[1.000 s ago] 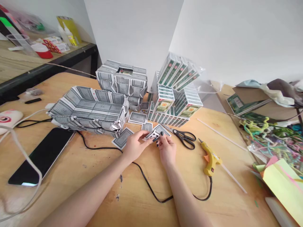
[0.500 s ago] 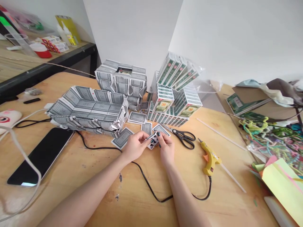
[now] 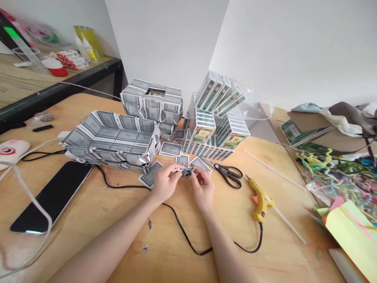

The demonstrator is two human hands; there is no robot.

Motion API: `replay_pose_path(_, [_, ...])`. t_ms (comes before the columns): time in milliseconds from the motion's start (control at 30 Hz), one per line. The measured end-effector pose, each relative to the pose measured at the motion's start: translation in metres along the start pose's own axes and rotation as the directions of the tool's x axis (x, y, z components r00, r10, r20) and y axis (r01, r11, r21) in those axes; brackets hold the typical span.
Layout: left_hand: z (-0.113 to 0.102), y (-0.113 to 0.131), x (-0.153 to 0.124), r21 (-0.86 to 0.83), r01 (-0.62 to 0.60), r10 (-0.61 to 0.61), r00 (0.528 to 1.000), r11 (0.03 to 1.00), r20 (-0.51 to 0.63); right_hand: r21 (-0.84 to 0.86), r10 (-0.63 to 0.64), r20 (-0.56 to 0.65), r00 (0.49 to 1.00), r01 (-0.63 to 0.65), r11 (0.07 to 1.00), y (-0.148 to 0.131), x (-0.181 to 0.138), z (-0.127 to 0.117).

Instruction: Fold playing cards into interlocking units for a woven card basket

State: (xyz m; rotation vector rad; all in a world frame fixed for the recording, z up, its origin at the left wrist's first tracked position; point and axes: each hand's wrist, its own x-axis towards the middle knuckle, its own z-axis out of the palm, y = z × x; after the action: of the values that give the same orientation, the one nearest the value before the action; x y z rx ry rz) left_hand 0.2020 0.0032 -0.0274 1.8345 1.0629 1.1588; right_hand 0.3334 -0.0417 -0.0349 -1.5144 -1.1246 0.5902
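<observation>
My left hand (image 3: 163,184) and my right hand (image 3: 202,188) meet over the wooden table (image 3: 123,220), both pinching one small playing card (image 3: 185,171) that now lies nearly edge-on between the fingertips. Loose face-down cards (image 3: 150,175) lie on the table just beyond the hands. A long open box made of grey-backed cards (image 3: 112,141) sits to the left of them, and a smaller card-built box (image 3: 153,103) stands behind it.
Stacked green card packs (image 3: 218,125) stand at the back. Black scissors (image 3: 228,173) and a yellow glue gun (image 3: 260,198) with its black cord lie to the right. A phone (image 3: 53,194) rests at left. Coloured craft clutter (image 3: 335,173) fills the right edge.
The card in my fingers has been turned or folded from face-up to nearly edge-on. Both hands stayed in about the same spot.
</observation>
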Motion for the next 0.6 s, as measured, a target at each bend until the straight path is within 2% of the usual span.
replay_pose_path(67, [-0.0002, 0.0008, -0.0017, 0.052, -0.073, 0.073, 0.997, 0.996, 0.011, -0.082, -0.033, -0.036, 0.999, 0.030, 0.996, 0.0013, -0.0020, -0.0002])
replay_pose_path(200, [0.0002, 0.0013, -0.0023, 0.106, -0.137, 0.139, 0.990, 0.985, -0.011, -0.069, -0.049, -0.019, 0.999, 0.048, 0.996, 0.0029, -0.0055, 0.0004])
replay_pose_path(467, [-0.0008, 0.0001, -0.0001, 0.120, -0.145, 0.149, 0.989, 0.982, -0.019, -0.023, -0.055, 0.021, 0.998, 0.056, 0.998, 0.0014, -0.0062, 0.0017])
replay_pose_path(600, [-0.0016, 0.0001, 0.0005, 0.121, -0.124, 0.126, 0.992, 0.985, -0.007, -0.076, -0.083, 0.000, 0.997, 0.082, 0.994, 0.0050, -0.0068, 0.0006])
